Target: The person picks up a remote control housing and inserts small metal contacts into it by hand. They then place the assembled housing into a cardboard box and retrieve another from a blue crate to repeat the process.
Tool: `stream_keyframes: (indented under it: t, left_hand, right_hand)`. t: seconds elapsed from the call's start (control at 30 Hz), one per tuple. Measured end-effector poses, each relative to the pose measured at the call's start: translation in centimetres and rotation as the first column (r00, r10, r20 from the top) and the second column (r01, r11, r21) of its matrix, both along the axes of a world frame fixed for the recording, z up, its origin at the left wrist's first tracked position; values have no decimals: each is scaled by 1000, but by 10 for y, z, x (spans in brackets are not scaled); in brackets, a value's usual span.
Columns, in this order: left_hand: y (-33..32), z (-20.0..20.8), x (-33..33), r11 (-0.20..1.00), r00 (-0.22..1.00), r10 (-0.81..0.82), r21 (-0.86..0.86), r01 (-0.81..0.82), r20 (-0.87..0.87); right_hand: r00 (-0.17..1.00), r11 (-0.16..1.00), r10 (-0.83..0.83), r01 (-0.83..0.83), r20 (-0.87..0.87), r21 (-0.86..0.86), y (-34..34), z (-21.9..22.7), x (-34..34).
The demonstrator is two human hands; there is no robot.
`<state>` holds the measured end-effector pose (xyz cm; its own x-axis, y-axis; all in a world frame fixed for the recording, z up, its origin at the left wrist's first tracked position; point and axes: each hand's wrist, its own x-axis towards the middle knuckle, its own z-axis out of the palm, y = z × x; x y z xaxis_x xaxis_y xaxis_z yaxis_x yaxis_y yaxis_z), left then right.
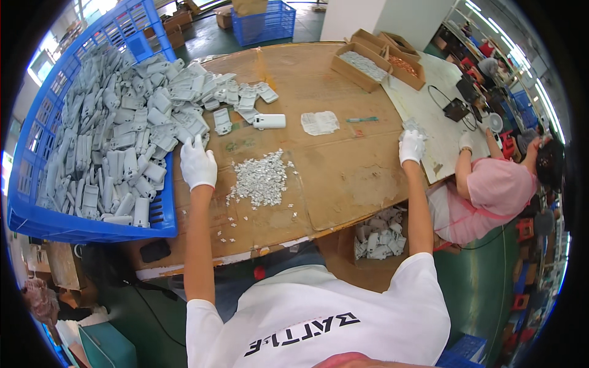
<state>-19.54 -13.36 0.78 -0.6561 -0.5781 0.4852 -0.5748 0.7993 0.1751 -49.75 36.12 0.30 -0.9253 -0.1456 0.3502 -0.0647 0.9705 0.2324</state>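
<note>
My left hand (198, 164), in a white glove, reaches to the edge of a heap of white plastic housings (161, 101). Its fingers are stretched out and slightly apart, with the tips against the nearest housing. At the right, my gloved right hand (411, 147) is closed around a pale plastic piece (415, 127) whose shape is partly hidden, beside the white board (438, 101). Between the hands lies a pile of small white parts (260, 179). A single housing (269, 121) and an open housing shell (222, 121) rest beyond that pile.
A blue crate (92, 229) stands tilted at the left, spilling housings onto the cardboard-covered table (343, 178). A whitish patch (319, 122) and a teal strip (362, 119) are farther back. Cardboard boxes (361, 66) stand at the far right. A co-worker in pink (500, 187) sits to the right.
</note>
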Motion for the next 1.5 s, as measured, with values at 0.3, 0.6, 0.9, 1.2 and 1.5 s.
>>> stream_keyframes:
  t: [0.3, 0.6, 0.9, 1.2, 1.5]
  left_hand:
    - [-27, -39, 4, 998, 996, -63, -15, 62, -68]
    - [-24, -24, 12, 997, 963, -81, -40, 73, -258]
    - [68, 33, 43, 640, 840, -24, 637, 429, -542]
    - [124, 14, 93, 50, 738, 288, 779, 625, -611]
    - [161, 1, 135, -269, 875, 189, 833, 484, -447]
  right_hand:
    - [514, 349, 832, -776, -206, -526, -254, 8, 83]
    - [604, 608, 789, -742, 110, -284, -311, 7, 86]
    - [669, 478, 740, -602, -76, -640, -284, 31, 134]
    - [-121, 470, 883, 191, 454, -862, -216, 64, 262]
    - [81, 60, 991, -979, -104, -193, -202, -19, 177]
